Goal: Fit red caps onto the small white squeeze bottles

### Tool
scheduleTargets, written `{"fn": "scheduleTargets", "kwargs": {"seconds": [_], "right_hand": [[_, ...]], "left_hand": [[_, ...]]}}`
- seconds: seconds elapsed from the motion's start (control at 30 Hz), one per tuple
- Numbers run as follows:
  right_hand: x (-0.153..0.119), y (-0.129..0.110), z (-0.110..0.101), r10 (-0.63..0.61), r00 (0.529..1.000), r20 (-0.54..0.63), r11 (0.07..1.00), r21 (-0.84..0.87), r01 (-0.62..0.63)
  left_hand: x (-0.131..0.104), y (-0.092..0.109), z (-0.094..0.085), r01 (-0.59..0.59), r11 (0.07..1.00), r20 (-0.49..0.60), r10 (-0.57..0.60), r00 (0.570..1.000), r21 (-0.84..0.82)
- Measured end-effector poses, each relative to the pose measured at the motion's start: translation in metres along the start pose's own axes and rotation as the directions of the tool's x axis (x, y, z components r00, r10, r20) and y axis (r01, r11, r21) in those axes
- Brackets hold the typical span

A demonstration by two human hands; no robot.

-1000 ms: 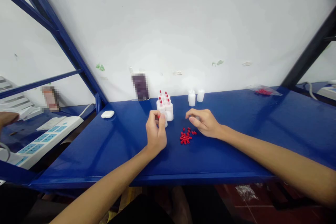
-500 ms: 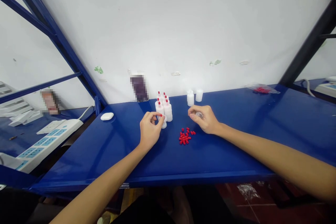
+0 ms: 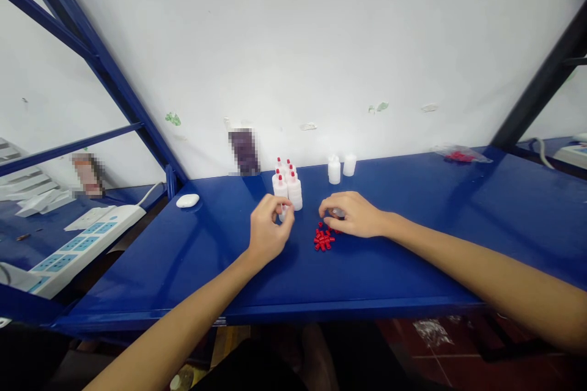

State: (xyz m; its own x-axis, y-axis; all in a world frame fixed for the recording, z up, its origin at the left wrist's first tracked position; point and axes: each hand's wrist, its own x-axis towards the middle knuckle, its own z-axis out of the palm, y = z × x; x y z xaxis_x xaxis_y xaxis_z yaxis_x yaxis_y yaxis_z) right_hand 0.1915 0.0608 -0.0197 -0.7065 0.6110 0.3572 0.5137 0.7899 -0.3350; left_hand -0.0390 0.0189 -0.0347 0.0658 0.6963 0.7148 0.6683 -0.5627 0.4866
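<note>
My left hand (image 3: 270, 229) is closed in a pinch, thumb and fingers round the top of a small white bottle (image 3: 284, 215). The fingers hide most of its tip. Just behind stands a tight group of white squeeze bottles (image 3: 295, 193) with red tip caps. My right hand (image 3: 352, 214) curls, palm down, around a small translucent piece (image 3: 338, 212), mostly covered by the fingers. Its fingertips hover at the far edge of a heap of loose red caps (image 3: 323, 240), hiding some of them.
White bottles (image 3: 334, 172) without red caps stand by the wall. A clear bag with red pieces (image 3: 460, 157) lies at the back right of the blue table (image 3: 403, 281). A white earbud case (image 3: 188, 201), a leaning phone (image 3: 244, 151) and a power strip (image 3: 82, 250) are on the left.
My right hand has moved left and nearer, from behind the red caps to beside them. My left hand has shifted slightly right; the red cap seen at its fingertips is now hidden.
</note>
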Motion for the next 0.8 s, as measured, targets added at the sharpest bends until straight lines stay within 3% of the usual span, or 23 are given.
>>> {"fn": "scheduleTargets", "kwargs": {"seconds": [0.07,0.13,0.3,0.43,0.57,0.8], "right_hand": [[0.001,-0.003,0.000,-0.046,0.998,0.040,0.996,-0.069,0.049],[0.002,-0.004,0.001,-0.078,0.995,0.060,0.991,-0.105,0.084],[0.005,-0.006,0.005,-0.065,0.998,0.011,0.990,-0.122,0.066],[0.008,-0.016,0.003,0.040,0.991,-0.128,0.985,0.171,-0.017],[0.008,-0.026,0.002,0.080,0.989,-0.128,0.873,0.488,-0.007],[0.008,-0.027,0.006,0.125,0.988,-0.095,0.833,0.550,-0.052]], "left_hand": [[-0.004,0.005,0.000,-0.164,0.986,0.132,0.162,0.978,0.002],[-0.007,0.007,0.001,-0.258,0.966,0.224,0.251,0.942,0.002],[-0.009,0.006,0.004,-0.311,0.949,0.308,0.281,0.909,0.054],[-0.008,0.005,0.004,-0.326,0.940,0.289,0.285,0.914,0.104],[-0.009,0.003,0.004,-0.357,0.926,0.214,0.327,0.921,0.123],[-0.008,0.004,0.005,-0.386,0.911,0.167,0.362,0.917,0.145]]}}
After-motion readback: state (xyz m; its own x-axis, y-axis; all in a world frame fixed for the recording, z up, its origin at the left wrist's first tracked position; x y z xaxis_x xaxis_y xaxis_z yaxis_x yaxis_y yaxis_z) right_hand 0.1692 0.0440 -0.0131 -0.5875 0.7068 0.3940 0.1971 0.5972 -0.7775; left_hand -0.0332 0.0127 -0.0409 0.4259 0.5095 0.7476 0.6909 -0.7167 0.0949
